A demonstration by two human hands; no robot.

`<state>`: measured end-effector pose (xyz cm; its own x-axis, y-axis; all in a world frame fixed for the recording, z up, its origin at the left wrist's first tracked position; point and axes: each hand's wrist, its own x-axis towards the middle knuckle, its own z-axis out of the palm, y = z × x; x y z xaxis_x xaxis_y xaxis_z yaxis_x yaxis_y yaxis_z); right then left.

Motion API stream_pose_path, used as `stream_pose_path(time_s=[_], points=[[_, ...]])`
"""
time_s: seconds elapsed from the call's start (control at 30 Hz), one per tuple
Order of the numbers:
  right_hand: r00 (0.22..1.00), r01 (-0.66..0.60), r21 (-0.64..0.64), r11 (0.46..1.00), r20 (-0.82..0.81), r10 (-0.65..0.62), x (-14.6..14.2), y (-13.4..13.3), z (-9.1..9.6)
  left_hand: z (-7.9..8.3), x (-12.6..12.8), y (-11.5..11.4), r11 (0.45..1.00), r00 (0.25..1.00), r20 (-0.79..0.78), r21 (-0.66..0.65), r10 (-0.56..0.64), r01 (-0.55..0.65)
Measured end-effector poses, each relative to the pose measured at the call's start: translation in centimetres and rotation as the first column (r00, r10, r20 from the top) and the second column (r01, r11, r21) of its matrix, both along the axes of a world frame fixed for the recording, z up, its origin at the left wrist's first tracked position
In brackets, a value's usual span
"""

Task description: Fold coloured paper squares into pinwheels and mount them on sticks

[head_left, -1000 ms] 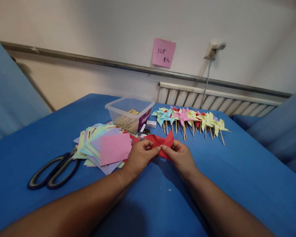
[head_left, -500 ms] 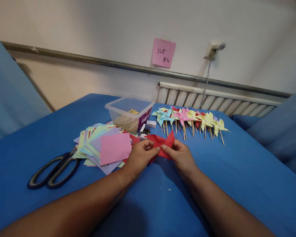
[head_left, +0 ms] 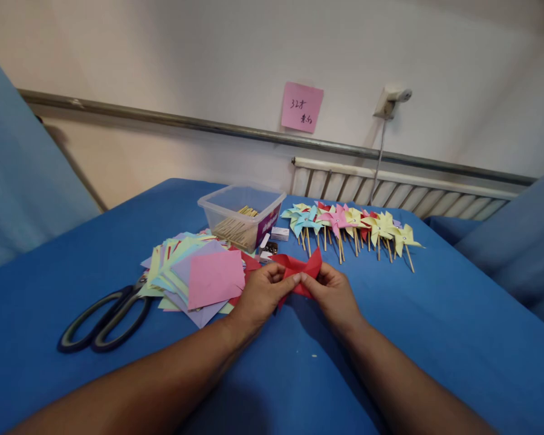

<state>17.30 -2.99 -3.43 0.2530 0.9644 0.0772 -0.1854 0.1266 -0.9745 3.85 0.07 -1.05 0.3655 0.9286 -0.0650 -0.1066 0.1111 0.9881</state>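
A red paper pinwheel [head_left: 309, 267] is held just above the table between both hands. My left hand [head_left: 263, 294] grips its left side, the thumb pressed near the centre. On the other side my right hand [head_left: 333, 294] pinches it, and the two thumb tips meet over the middle, hiding the centre. No stick shows clearly under the pinwheel. Left of my left hand lies a fanned pile of coloured paper squares, topped by a pink square [head_left: 215, 280]. Behind the hands sits a small open box of metal pins [head_left: 271, 248].
Large scissors [head_left: 104, 320] lie at left, blades under the paper pile. A clear plastic tub [head_left: 226, 202] holds wooden sticks [head_left: 236, 229]. Beside it is a small white box [head_left: 280, 233]. Finished pinwheels on sticks [head_left: 338, 219] lie at the back right, near the radiator [head_left: 315, 179].
Both thumbs have closed together over the pinwheel's centre, covering the spot that showed between them before. The whole view has shifted slightly; the other things lie as they were.
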Motion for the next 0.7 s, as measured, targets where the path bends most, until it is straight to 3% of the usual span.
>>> stream_pose_path(time_s=[0.33,0.43,0.53,0.7], points=[[0.996,0.037,0.075,0.997,0.083,-0.043,-0.3,-0.1,-0.3,-0.6,0.0,0.2,1.000,1.000,0.006,-0.003,0.022,-0.022],[0.960,0.128,0.127,0.984,0.233,-0.155,0.0,-0.1,-0.3,-0.6,0.0,0.2,0.982,0.985,-0.017,0.081,0.171,-0.169],[0.823,0.220,0.263,0.939,0.467,-0.323,0.5,-0.3,0.1,-0.3,0.0,-0.1,0.957,0.969,-0.053,0.179,0.242,-0.229],[0.523,0.088,0.500,0.862,0.713,-0.467,1.0,-0.6,1.0,0.2,0.3,-1.4,0.997,0.996,0.076,0.057,0.053,-0.057]])
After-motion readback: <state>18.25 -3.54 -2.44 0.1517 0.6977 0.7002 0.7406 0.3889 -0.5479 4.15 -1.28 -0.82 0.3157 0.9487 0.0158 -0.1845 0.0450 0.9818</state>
